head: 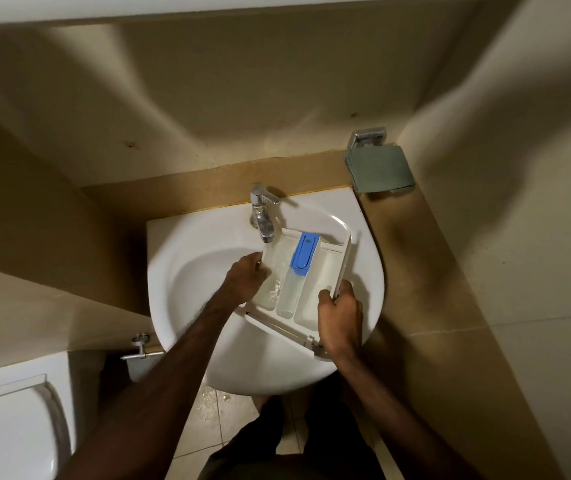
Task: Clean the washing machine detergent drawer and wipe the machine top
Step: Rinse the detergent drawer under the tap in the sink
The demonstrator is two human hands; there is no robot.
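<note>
**Drawer held over the basin**

I see the white sink (187, 271) filling the middle, the detergent drawer (312, 271) lying across its right half under the tap (262, 216). My left hand (247, 280) grips the drawer's left wall; my right hand (341, 315) clasps its front corner. A blue insert (303, 252) sits in the middle compartment.
</note>
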